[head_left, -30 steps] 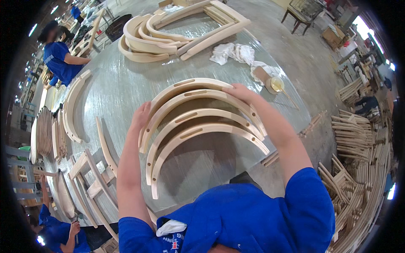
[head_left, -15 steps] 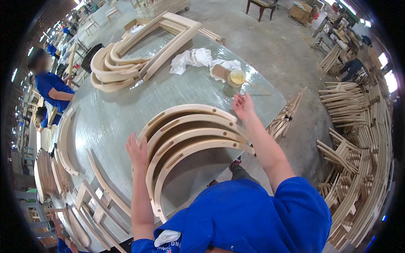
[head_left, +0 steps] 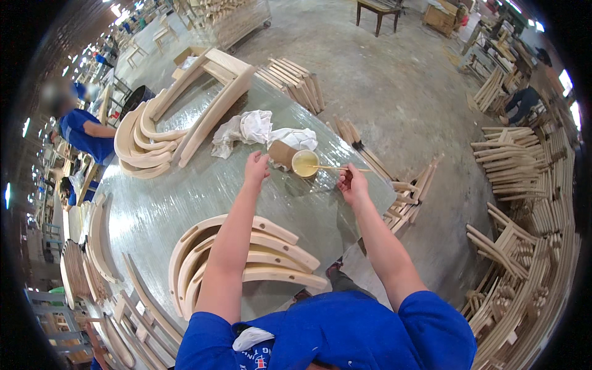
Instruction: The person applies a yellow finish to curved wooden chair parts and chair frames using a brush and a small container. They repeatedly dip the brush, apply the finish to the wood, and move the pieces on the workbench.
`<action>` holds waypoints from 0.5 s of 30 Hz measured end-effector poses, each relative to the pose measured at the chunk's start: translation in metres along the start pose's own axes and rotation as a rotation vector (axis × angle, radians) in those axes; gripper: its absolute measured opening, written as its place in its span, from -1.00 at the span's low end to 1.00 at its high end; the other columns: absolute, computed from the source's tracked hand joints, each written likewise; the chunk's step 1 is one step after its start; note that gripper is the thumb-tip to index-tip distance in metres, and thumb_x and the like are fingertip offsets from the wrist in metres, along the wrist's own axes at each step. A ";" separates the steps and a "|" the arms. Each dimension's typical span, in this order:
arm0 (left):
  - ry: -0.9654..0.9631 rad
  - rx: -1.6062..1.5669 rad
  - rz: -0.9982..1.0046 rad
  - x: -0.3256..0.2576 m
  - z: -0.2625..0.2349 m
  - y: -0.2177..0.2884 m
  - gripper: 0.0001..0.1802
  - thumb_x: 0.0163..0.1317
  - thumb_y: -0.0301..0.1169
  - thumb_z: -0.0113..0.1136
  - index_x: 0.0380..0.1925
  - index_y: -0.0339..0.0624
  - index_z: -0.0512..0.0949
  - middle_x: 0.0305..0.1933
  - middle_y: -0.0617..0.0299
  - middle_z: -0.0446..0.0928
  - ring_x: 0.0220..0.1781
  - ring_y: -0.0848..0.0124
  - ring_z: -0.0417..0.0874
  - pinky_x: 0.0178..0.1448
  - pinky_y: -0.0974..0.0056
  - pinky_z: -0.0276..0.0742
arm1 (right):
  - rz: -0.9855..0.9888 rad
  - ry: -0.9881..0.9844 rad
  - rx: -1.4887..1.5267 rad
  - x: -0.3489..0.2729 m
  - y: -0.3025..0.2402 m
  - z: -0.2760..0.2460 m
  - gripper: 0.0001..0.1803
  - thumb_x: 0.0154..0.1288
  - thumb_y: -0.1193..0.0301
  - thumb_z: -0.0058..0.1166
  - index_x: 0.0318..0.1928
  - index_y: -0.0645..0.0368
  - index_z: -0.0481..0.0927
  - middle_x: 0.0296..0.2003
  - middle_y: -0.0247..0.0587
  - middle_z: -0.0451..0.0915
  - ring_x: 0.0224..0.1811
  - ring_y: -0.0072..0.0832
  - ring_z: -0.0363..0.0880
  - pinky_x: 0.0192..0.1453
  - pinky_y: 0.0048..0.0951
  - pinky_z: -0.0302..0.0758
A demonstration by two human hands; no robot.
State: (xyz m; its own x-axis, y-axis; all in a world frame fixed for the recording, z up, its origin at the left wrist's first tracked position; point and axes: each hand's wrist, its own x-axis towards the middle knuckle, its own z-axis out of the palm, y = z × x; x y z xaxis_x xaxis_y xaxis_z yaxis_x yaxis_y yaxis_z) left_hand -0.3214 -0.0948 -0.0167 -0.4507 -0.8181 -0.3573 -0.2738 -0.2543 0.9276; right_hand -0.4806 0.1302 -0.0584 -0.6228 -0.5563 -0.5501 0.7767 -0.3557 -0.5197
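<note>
Glue cup [head_left: 304, 164] sits at the desk [head_left: 185, 197] far edge; right hand [head_left: 353, 184] fingers pinch the stick [head_left: 336, 167] resting in it, left hand [head_left: 256, 168] open beside the cup, best steadying it while loading glue sparingly.

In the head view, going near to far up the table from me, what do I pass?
Stack of curved wooden pieces → left hand and right hand → cup of yellowish liquid → white rags → pile of bent wooden parts.

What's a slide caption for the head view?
Right hand holds stick in glue cup; left hand reaches beside it.
</note>
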 end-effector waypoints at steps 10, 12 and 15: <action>0.000 -0.423 0.001 0.006 0.070 -0.016 -0.51 0.12 -0.29 0.22 0.03 -0.22 0.36 -0.17 0.24 0.51 -0.26 0.38 0.58 -0.29 0.25 0.53 | -0.417 -0.253 -0.570 0.012 -0.078 0.037 -0.84 0.27 0.40 0.06 -0.38 0.19 0.42 -0.57 -0.26 0.52 -0.64 -0.61 0.44 -0.59 -0.57 0.42; -0.095 -0.477 -0.129 -0.005 0.088 -0.019 -0.55 0.17 -0.23 0.18 0.02 -0.16 0.37 -0.16 0.25 0.51 -0.25 0.37 0.59 -0.30 0.23 0.55 | -0.434 -0.258 -0.638 0.011 -0.084 0.044 -0.83 0.26 0.40 0.08 -0.40 0.20 0.42 -0.59 -0.25 0.52 -0.66 -0.61 0.44 -0.60 -0.58 0.41; -0.164 -0.428 -0.300 -0.022 0.090 -0.026 -0.58 0.24 -0.14 0.09 0.01 -0.11 0.37 -0.15 0.26 0.52 -0.23 0.37 0.61 -0.29 0.18 0.60 | -0.467 -0.306 -0.749 0.000 -0.087 0.055 -0.83 0.22 0.42 0.12 -0.42 0.21 0.42 -0.60 -0.25 0.52 -0.66 -0.61 0.44 -0.60 -0.59 0.39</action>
State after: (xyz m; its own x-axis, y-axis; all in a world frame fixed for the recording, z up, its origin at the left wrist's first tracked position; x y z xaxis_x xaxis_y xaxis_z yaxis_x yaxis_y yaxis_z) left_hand -0.3812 -0.0240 -0.0430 -0.5422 -0.5944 -0.5938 -0.0561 -0.6796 0.7315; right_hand -0.5423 0.1198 0.0229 -0.7224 -0.6905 -0.0379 0.1247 -0.0761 -0.9893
